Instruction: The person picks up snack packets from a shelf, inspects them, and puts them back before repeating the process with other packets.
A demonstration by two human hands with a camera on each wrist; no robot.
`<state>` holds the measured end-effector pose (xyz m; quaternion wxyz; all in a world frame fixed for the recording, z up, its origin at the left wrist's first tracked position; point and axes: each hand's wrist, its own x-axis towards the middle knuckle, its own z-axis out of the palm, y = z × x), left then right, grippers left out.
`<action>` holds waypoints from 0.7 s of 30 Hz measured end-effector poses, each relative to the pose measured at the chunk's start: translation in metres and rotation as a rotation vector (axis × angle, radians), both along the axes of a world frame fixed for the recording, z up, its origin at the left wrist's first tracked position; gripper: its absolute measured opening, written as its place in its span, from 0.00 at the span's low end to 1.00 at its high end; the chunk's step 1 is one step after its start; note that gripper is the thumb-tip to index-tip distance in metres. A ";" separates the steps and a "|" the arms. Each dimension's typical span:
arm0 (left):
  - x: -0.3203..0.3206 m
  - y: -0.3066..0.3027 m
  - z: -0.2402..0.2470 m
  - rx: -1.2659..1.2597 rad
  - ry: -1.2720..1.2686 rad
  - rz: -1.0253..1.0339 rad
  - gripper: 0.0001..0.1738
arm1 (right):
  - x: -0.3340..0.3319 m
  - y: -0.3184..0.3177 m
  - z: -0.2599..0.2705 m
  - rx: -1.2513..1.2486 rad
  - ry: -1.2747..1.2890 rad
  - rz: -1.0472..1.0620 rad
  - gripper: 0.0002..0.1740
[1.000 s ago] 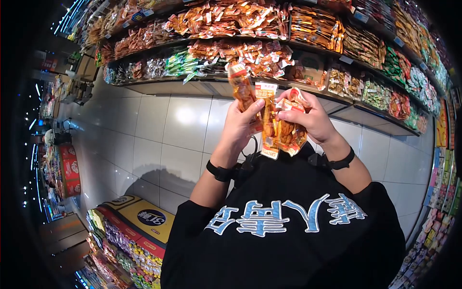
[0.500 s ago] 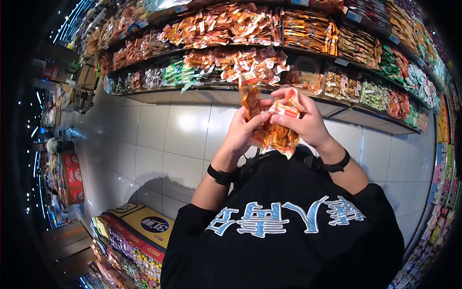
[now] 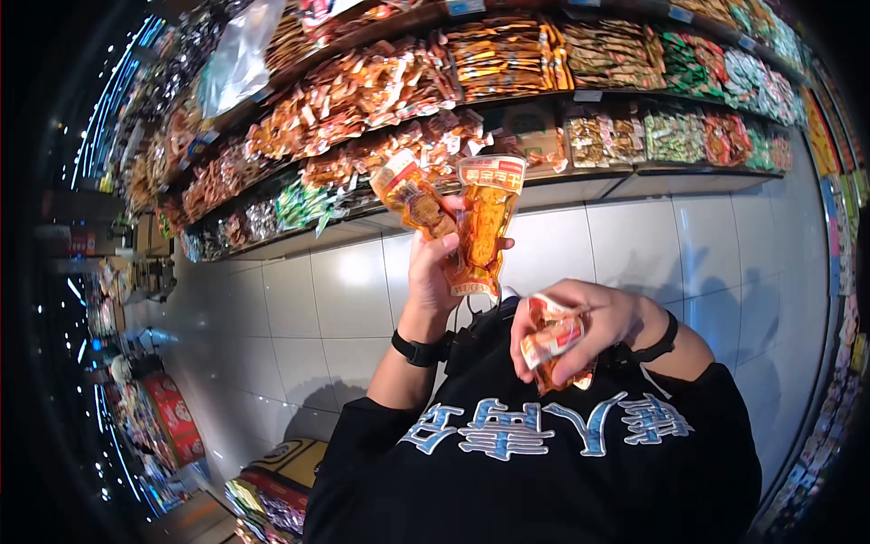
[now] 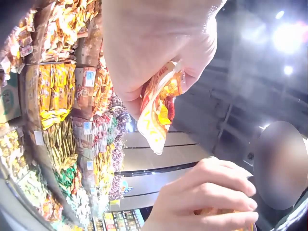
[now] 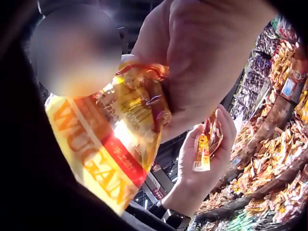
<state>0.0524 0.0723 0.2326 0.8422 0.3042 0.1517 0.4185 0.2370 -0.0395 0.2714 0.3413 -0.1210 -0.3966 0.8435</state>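
Observation:
My left hand (image 3: 430, 276) is raised before the shelves and pinches two clear-windowed snack packets with orange-brown contents. One packet (image 3: 487, 231) stands upright with its white-and-red label at the top; the other packet (image 3: 412, 195) tilts to the left beside it. Lower and close to the chest, my right hand (image 3: 594, 325) grips bunched, crumpled snack packets (image 3: 551, 343) of similar colours. Large "WUGAN" lettering shows on a packet (image 5: 103, 154) held there in the right wrist view. That palm hides part of the bunch.
Tiered shelves (image 3: 362, 218) packed with wrapped snacks curve across the front. Their lowest ledge lies just beyond the left hand. Pale floor tiles (image 3: 349, 299) spread below. A yellow-topped display stand (image 3: 294, 458) is at lower left, and a clear plastic bag (image 3: 237, 59) hangs at upper left.
The hands, close together before, have parted. My right hand has drawn down toward the chest with its bunch, while the left holds two packets spread apart. The head view has turned.

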 end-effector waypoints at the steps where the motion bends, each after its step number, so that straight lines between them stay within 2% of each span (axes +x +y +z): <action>1: 0.007 0.002 -0.004 0.002 0.012 -0.023 0.23 | 0.008 -0.004 0.004 -0.054 -0.011 -0.039 0.24; 2: 0.016 0.003 -0.005 0.005 0.016 -0.044 0.24 | 0.018 -0.008 0.009 -0.108 -0.022 -0.074 0.22; 4: 0.037 0.004 0.001 0.027 0.020 -0.075 0.24 | 0.041 -0.009 0.008 0.050 -0.012 -0.303 0.19; 6: 0.062 0.003 0.004 0.004 0.026 -0.084 0.24 | 0.067 -0.004 0.002 0.130 -0.145 -0.653 0.15; 8: 0.089 0.003 0.005 0.018 0.040 -0.110 0.24 | 0.092 0.005 -0.006 0.025 0.023 -0.895 0.15; 10: 0.119 0.006 0.006 0.021 0.061 -0.136 0.25 | 0.126 0.017 -0.011 -0.008 -0.056 -1.024 0.16; 11: 0.135 0.007 0.006 0.022 0.066 -0.156 0.25 | 0.142 0.019 -0.013 -0.007 0.029 -1.006 0.15; 12: 0.152 0.009 0.005 0.022 0.071 -0.175 0.25 | 0.155 0.024 -0.015 -0.177 -0.076 -1.072 0.17; 14: 0.189 0.009 0.002 0.038 0.141 -0.215 0.25 | 0.174 0.032 -0.009 -0.220 -0.127 -1.112 0.23; 15: 0.207 0.007 -0.002 0.035 0.144 -0.225 0.26 | 0.191 0.034 -0.006 -0.135 -0.142 -0.985 0.27; 16: 0.225 0.006 -0.004 0.034 0.147 -0.235 0.27 | 0.211 0.033 -0.006 -0.217 -0.132 -0.862 0.28; 18: 0.255 0.005 -0.001 -0.019 0.108 -0.243 0.26 | 0.239 0.033 -0.001 -0.189 -0.283 -0.910 0.26; 21: 0.287 0.001 0.001 -0.038 0.101 -0.208 0.25 | 0.270 0.039 0.005 -0.008 -0.222 -1.028 0.25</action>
